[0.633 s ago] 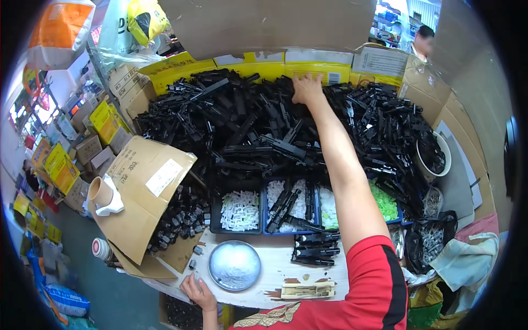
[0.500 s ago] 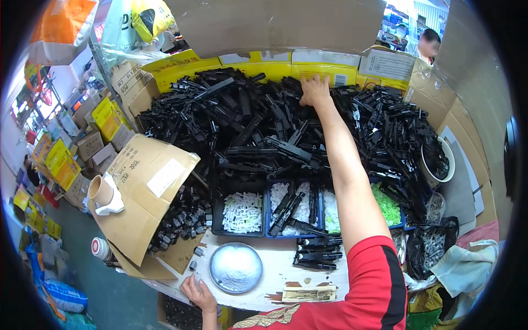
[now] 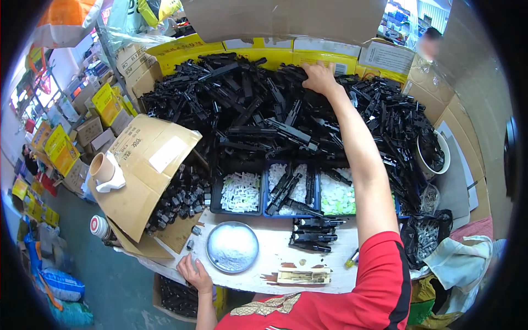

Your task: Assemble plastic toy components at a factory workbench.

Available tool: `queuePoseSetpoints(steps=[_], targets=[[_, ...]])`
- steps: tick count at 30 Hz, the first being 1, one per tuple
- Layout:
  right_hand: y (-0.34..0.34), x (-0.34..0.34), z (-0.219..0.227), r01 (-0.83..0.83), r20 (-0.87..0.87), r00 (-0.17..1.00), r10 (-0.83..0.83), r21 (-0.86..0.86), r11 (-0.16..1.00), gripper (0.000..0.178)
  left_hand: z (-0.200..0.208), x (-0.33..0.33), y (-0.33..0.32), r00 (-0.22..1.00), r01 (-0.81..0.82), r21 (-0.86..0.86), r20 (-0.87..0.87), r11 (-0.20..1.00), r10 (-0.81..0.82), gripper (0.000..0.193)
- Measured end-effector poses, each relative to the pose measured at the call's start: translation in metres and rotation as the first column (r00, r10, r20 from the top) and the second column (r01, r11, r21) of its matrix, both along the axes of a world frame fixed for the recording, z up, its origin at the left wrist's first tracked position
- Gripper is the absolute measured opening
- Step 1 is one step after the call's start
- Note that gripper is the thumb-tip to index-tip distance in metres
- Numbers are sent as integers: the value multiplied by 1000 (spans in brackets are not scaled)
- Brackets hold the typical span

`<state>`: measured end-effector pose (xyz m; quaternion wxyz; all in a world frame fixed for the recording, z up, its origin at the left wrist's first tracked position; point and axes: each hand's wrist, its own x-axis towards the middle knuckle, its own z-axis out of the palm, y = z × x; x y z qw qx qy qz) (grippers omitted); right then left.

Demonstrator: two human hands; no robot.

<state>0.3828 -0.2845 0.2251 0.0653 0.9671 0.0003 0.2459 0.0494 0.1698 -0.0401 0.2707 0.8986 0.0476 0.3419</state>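
Note:
My right hand [image 3: 320, 78] reaches to the far side of a big heap of long black plastic parts [image 3: 242, 104], by the yellow cardboard wall. Its fingers are apart over the parts; their tips are partly hidden, and nothing shows held. Resting on the near left table edge, my left hand [image 3: 194, 274] has loosely spread fingers and holds nothing. Just beyond it lies a small grey-black block [image 3: 190, 244], beside a round metal dish [image 3: 232, 247] of pale contents. Several black parts [image 3: 314, 235] lie in a row, and a cream slotted fixture [image 3: 303, 276] sits near the front edge.
Bins hold white pieces [image 3: 240, 192] and pale green pieces [image 3: 338, 199]; black parts lie across the middle bin [image 3: 291, 190]. A cardboard flap [image 3: 137, 165] with a paper cup [image 3: 102, 168] leans at left, beside small black blocks [image 3: 179, 201]. A black bag [image 3: 424, 236] stands at right.
The view has shifted, so the table sits higher in the picture. My right hand stays at the heap's far side, its fingers lower among the parts. My left hand remains at the table edge.

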Motion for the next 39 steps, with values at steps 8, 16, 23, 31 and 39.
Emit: queuePoseSetpoints(steps=[8,16,23,31,39], targets=[[55,-61,1,-286,-334,899,283,40,957,54,4,1,1,1000,-9,14,7,1000,9,25],[64,-70,-22,-285,-370,861,349,217,934,60,0,1,0,1000,-7,3,17,1000,7,25],[84,-66,-38,-380,-287,856,429,212,900,44,-1,1,1,1000,1,14,26,1000,-1,25],[66,-72,-30,-293,-363,845,392,298,908,42,1,1,0,999,13,10,29,1000,-14,21],[43,-92,-19,-247,-416,825,382,342,906,42,1,1,1,1000,27,7,12,1000,-27,19]])
